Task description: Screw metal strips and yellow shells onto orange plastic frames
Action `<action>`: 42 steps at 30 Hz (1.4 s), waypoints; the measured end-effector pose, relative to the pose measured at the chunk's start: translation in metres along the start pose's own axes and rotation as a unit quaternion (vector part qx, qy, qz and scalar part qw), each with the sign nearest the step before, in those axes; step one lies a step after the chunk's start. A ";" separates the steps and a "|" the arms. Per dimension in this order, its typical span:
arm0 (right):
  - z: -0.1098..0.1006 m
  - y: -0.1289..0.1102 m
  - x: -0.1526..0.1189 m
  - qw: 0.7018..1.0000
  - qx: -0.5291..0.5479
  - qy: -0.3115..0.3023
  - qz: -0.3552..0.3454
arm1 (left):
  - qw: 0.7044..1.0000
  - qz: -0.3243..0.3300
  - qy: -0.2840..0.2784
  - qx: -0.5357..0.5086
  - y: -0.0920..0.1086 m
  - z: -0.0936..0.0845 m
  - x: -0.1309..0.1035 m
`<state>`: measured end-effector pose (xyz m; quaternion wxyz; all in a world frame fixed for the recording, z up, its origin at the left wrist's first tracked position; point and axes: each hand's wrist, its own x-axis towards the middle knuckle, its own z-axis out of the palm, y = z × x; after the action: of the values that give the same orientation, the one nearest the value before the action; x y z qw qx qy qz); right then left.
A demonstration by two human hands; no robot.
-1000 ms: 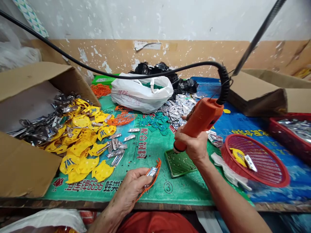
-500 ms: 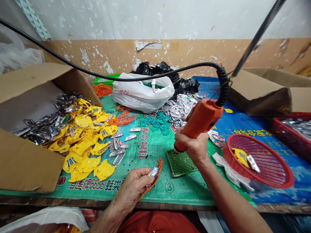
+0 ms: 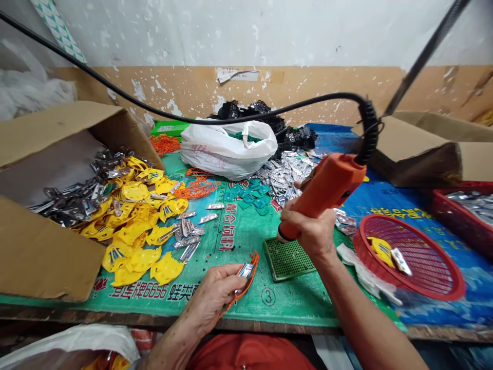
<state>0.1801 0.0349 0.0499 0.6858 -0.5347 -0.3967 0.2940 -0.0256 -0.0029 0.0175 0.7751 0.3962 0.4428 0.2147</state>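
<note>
Your left hand (image 3: 215, 290) is on the near left of the green tray (image 3: 290, 264), thumb and forefinger pinched shut on a silver strip (image 3: 245, 271) and an orange lattice piece (image 3: 254, 263); the palm hides the lower part of both. Your right hand (image 3: 314, 231) wraps around an orange power tool (image 3: 325, 190), fingers closed on its lower body, its nose down over the tray's far left edge. Whether the nose touches the tray, you cannot tell from here.

The pair in your left hand looks partway along: strip and lattice lie together, but no join between them shows, and the tool's nose is away from them, so it is probably unfinished.

Plenty seems left. To the left of the tray lies a heap of yellow pieces (image 3: 133, 236), many bare, some bearing strips. Farther out, left of the tray, are more orange lattices (image 3: 198, 188); beyond it sit small green pieces (image 3: 256, 198) and a big pile of strips (image 3: 285, 177). Right of the tray, a red basket (image 3: 433, 264) holds one yellow piece (image 3: 381, 250) and a pale strip (image 3: 401, 261).
</note>
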 end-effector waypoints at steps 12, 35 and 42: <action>0.017 -0.055 -0.036 0.986 0.129 -0.107 -0.007 | 0.999 0.010 0.019 -0.032 -0.005 0.003 0.003; 0.037 -0.041 -0.053 0.978 0.121 -0.168 0.020 | 0.999 0.014 -0.013 -0.042 -0.002 0.004 0.002; 0.035 -0.037 -0.053 0.982 0.074 -0.173 -0.013 | 0.999 0.024 -0.011 -0.047 -0.005 0.004 0.002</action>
<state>0.1221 -0.0006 0.0776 0.6484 -0.4181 -0.4933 0.4018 -0.0214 -0.0056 0.0135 0.7923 0.3722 0.4144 0.2492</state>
